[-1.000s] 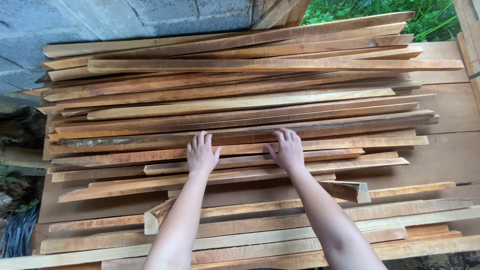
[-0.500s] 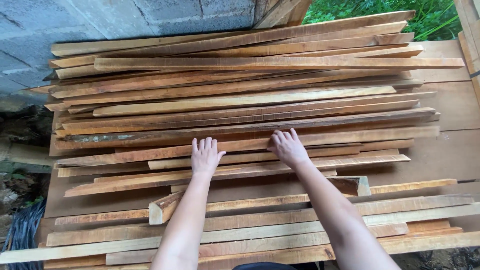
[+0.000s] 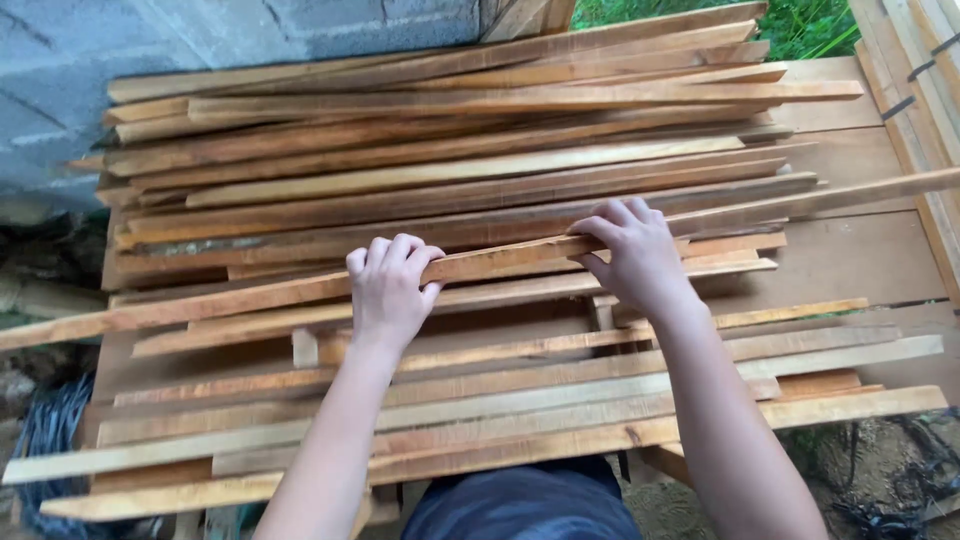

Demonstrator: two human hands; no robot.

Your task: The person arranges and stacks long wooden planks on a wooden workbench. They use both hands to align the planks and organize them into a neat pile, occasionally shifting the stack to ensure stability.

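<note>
A long thin wooden strip [image 3: 500,262] runs slantwise across a pile of similar wooden strips [image 3: 450,150], lifted above the others from lower left to upper right. My left hand [image 3: 390,290] curls its fingers over the strip near its middle. My right hand [image 3: 635,255] grips the same strip farther right. Both arms reach forward from the bottom edge. More strips [image 3: 520,400] lie in a nearer layer under my forearms.
The strips rest on a wooden table [image 3: 850,260]. A grey block wall [image 3: 200,35] stands behind at left, green plants [image 3: 810,25] at the back right. Wooden boards [image 3: 920,90] lean at the right edge. A dark coil [image 3: 45,440] lies low at left.
Both hands have closed on one long strip and raised it out of the pile, so it now slants across. The camera has moved closer and shifted slightly.
</note>
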